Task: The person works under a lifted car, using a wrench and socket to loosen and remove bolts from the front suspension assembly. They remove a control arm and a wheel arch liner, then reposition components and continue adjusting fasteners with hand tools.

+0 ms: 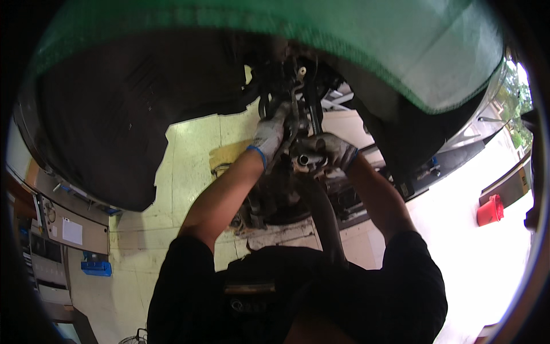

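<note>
Both my hands wear pale, dirty work gloves with blue cuffs and are raised among dark suspension parts [314, 106] in a car's wheel arch. My left hand [271, 131] reaches up on the left side of these parts, its fingers curled against them; what they grip is lost in the dark. To the right and a little lower, my right hand [335, 148] is closed over a metal part with a round open end [305, 160]. A thick dark hose-like length [322, 215] runs from below the hands down toward my chest.
A green cover [275, 18] drapes over the fender above. Black wheel-arch liner [109, 120] hangs at the left. A panel with a white sheet [72, 230] and a blue box [96, 268] stand at lower left. There is a red bucket [488, 212] at far right.
</note>
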Demonstrator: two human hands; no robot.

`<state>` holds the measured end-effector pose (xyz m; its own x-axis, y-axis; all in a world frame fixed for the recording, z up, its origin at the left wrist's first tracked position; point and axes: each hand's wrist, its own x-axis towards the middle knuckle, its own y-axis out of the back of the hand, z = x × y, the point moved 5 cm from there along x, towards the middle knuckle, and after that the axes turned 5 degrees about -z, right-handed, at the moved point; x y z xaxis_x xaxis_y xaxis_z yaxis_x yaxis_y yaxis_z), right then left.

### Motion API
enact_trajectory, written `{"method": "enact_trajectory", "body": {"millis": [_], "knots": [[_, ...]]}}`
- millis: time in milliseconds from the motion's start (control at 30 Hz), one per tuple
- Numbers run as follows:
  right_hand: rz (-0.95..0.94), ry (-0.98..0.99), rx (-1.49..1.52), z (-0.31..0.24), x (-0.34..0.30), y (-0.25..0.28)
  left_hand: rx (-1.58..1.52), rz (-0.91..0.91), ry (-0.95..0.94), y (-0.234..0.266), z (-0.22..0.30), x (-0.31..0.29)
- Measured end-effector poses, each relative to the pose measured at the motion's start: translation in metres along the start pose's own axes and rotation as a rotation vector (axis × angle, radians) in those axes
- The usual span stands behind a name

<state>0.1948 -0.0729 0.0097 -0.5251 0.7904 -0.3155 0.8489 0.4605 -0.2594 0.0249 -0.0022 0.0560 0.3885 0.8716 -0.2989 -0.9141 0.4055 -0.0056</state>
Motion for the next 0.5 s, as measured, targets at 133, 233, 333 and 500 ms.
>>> {"method": "enact_trajectory", "body": {"millis": [133,233,333,500], "knots": [[-0.1,0.548,-0.945,-0.014,-0.006,-0.011,-0.029,-0.029,0.005,0.0,-0.002,0.002],[-0.066,0.375,-0.518,-0.008,-0.011,-0.008,-0.101,-0.12,0.02,-0.005,-0.007,-0.002],[0.067,0.07,-0.016,-0.005,-0.019,-0.009,-0.186,-0.178,-0.074,-0.009,0.003,-0.005],[0.25,0.051,-0.003,-0.019,-0.02,-0.026,-0.324,-0.161,-0.052,-0.016,0.015,0.0]]}}
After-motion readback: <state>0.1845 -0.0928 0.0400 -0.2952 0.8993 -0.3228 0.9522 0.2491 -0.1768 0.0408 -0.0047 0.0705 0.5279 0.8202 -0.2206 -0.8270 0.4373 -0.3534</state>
